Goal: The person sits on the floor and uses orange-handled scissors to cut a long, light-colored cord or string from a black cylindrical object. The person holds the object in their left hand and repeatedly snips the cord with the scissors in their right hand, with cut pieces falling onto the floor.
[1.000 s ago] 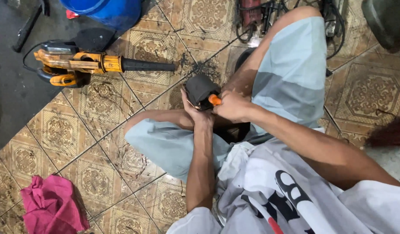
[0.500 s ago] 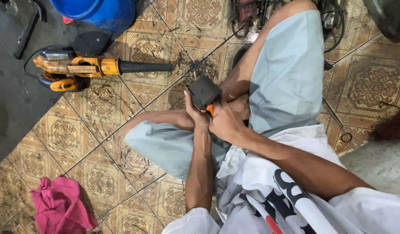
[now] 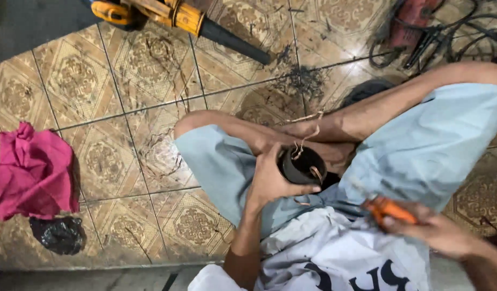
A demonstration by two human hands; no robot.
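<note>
**Over the lap: left hand on the dark round part, right hand on the orange tool**

At the far left of my view, on the patterned brown floor tiles [image 3: 151, 70], I see a crumpled magenta cloth [image 3: 33, 170] with a small black plastic bag [image 3: 59, 234] just below it. Along the top edge lies a yellow and orange power tool with a long black nozzle [image 3: 189, 21]. Moving towards the middle, I see the left hand [image 3: 270, 180] wrapped around a dark, round, cup-like part [image 3: 302, 164], gripping it from the side above the light blue shorts [image 3: 221, 167]; thin pale wire strands [image 3: 305, 140] stick up from its rim. Further right, the right hand [image 3: 439, 231] is clenched around an orange-handled tool [image 3: 391, 209], well apart from the dark part. At top right I see a reddish power tool among tangled black cables [image 3: 415, 27].
</note>
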